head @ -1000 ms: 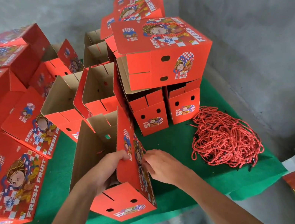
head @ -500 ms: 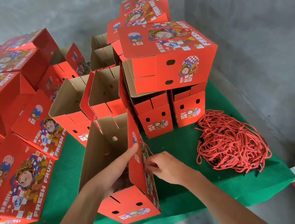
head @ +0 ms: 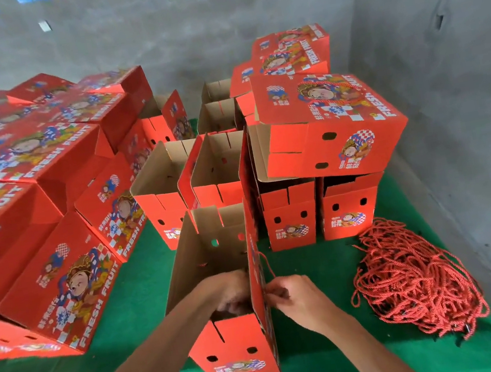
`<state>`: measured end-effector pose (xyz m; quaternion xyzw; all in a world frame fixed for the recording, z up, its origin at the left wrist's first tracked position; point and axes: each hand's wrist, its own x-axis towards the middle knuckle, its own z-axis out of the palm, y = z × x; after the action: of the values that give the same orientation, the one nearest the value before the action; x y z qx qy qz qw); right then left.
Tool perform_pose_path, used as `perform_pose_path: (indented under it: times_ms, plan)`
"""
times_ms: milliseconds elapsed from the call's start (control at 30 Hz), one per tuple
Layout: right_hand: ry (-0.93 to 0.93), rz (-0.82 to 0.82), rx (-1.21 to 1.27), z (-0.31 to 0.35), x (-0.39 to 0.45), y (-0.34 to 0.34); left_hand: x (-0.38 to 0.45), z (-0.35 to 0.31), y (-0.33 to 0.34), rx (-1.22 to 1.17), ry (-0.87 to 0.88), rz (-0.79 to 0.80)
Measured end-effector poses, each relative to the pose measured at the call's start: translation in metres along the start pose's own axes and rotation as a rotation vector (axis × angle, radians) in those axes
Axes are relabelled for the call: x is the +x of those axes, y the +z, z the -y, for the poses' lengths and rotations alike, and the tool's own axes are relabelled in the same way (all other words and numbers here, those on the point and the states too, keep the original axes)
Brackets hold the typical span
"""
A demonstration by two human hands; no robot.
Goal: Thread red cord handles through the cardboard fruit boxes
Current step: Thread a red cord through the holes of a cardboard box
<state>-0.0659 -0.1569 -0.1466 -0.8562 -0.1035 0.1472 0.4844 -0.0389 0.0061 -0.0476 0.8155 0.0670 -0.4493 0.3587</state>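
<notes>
Your left hand (head: 229, 292) reaches inside the open box (head: 232, 347) on the green cloth (head: 317, 271); its grip is hidden, so I cannot tell. Your right hand (head: 299, 300) pinches a red cord (head: 267, 266) against the box's outer wall.

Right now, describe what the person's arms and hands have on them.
Nothing is worn that shows. Both forearms are bare up to the frame's lower edge: no sleeves, no gloves. The left hand and right hand show no watch, bracelet or ring on the parts in view; the left hand's fingers are partly hidden inside the box.
</notes>
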Motion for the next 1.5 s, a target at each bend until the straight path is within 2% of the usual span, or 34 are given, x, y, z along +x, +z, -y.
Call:
perform_pose_path:
  times_ms: [233,333,467,633,767,833,933,1033,1133,1367,1500]
  plan:
    - [0.038,-0.025,0.067,0.004,-0.003,0.009,0.002,0.006,0.001,-0.095,-0.012,-0.065]
    - [0.068,-0.001,0.11,0.005,-0.005,0.013,0.001,0.011,-0.004,0.001,-0.007,-0.126]
    - [0.037,0.172,0.2,-0.001,-0.013,0.016,-0.008,0.015,-0.014,0.297,0.085,-0.272]
    - [0.037,0.366,0.174,-0.008,-0.017,0.031,-0.018,0.026,-0.017,0.071,0.048,-0.254]
    - [-0.107,0.248,0.059,0.006,-0.006,0.05,-0.024,0.044,-0.015,-0.11,0.106,-0.359]
    - [-0.161,0.204,0.005,0.015,-0.001,0.063,-0.03,0.052,-0.019,-0.136,0.137,-0.339]
    - [-0.17,0.144,-0.042,0.028,0.009,0.087,-0.037,0.064,-0.034,-0.04,0.14,-0.331]
    - [-0.19,0.072,-0.049,0.043,0.022,0.111,-0.039,0.077,-0.051,0.02,0.151,-0.515]
    - [-0.174,0.035,-0.062,0.058,0.041,0.131,-0.039,0.087,-0.067,0.145,0.109,-0.583]
    - [-0.107,-0.077,-0.158,0.072,0.098,0.168,-0.014,0.102,-0.125,0.191,0.178,-0.58]
    - [-0.039,-0.163,-0.22,0.08,0.134,0.182,0.002,0.103,-0.168,0.249,0.261,-0.495]
